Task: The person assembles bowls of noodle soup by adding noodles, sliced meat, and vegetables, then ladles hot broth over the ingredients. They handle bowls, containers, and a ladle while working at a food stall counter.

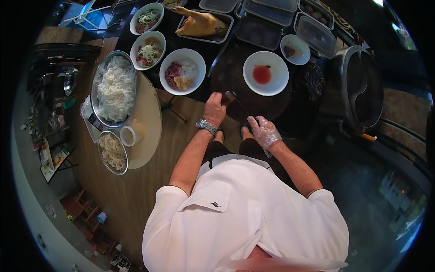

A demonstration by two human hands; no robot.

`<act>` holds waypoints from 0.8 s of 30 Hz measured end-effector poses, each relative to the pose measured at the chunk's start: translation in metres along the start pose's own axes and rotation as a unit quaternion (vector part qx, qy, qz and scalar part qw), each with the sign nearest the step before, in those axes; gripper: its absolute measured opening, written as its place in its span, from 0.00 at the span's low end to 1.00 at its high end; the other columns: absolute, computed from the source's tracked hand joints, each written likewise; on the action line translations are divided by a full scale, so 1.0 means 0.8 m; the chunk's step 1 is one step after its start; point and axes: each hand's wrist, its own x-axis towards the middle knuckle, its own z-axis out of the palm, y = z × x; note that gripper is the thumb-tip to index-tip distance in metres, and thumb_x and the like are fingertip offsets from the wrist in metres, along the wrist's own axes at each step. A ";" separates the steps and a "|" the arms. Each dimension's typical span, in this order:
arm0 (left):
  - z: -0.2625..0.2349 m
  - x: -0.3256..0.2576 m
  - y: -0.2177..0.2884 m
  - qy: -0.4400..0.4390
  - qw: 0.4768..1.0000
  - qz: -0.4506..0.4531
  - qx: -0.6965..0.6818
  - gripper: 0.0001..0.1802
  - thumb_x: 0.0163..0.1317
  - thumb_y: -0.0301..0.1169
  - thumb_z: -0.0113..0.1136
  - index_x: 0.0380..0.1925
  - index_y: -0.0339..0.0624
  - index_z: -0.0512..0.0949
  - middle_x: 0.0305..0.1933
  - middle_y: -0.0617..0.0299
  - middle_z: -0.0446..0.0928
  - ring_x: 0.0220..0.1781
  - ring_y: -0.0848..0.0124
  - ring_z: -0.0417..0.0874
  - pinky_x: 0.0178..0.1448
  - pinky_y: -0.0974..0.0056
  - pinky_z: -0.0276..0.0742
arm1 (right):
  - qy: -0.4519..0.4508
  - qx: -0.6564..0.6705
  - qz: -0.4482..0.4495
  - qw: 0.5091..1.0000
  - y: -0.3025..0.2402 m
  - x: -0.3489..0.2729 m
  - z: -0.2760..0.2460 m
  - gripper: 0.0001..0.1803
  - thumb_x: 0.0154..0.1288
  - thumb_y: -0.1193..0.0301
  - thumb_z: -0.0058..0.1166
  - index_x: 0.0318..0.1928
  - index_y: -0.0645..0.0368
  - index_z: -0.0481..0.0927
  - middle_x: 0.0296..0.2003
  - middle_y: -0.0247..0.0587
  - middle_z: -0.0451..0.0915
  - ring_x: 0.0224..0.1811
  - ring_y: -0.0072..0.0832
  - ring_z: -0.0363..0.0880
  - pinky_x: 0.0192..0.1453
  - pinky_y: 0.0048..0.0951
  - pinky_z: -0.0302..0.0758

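My left hand [215, 110], bare with a metal watch at the wrist, is closed round the handle of what looks like a knife [236, 100]. Its thin dark edge slants down to my right hand [263, 131], which wears a clear plastic glove. The right fingers are bent at the far end of the blade and seem to pinch it; their exact contact is hard to make out. Both hands are at the near edge of a round dark board [226, 74]. On the board, beyond my hands, stands a white bowl [277, 86] with a little red sauce in it.
Left of the board are white bowls of noodles, meat and greens [185, 90]. A tray [229, 34] holds a plucked bird [201, 23]. White noodles [117, 90] fill a metal basin on a side table [152, 131]. A smaller bowl [304, 59] and a big divided pot [360, 106] are right.
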 end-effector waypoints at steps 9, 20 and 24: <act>0.006 0.008 0.002 -0.028 0.999 -0.012 0.035 0.06 0.54 0.20 0.63 0.33 0.39 0.83 0.37 0.46 0.82 0.40 0.45 0.83 0.44 0.50 0.81 | -0.022 -0.076 0.035 0.996 0.012 -0.017 -0.011 0.30 0.77 0.43 0.42 0.43 0.61 0.77 0.38 0.63 0.84 0.46 0.59 0.84 0.52 0.51 0.79; 0.004 0.009 0.004 -0.041 0.999 -0.002 0.019 0.05 0.53 0.20 0.64 0.31 0.39 0.83 0.32 0.50 0.80 0.36 0.48 0.83 0.42 0.51 0.80 | -0.056 -0.086 0.040 0.994 0.006 0.015 -0.013 0.34 0.79 0.42 0.36 0.45 0.64 0.79 0.43 0.65 0.84 0.52 0.61 0.81 0.59 0.52 0.77; 0.004 0.011 0.004 -0.043 0.998 0.021 0.028 0.05 0.52 0.20 0.65 0.30 0.38 0.83 0.31 0.50 0.78 0.37 0.49 0.83 0.42 0.51 0.81 | -0.064 -0.094 0.042 0.993 -0.007 0.045 -0.001 0.34 0.80 0.43 0.35 0.47 0.64 0.79 0.44 0.65 0.84 0.54 0.60 0.80 0.62 0.51 0.75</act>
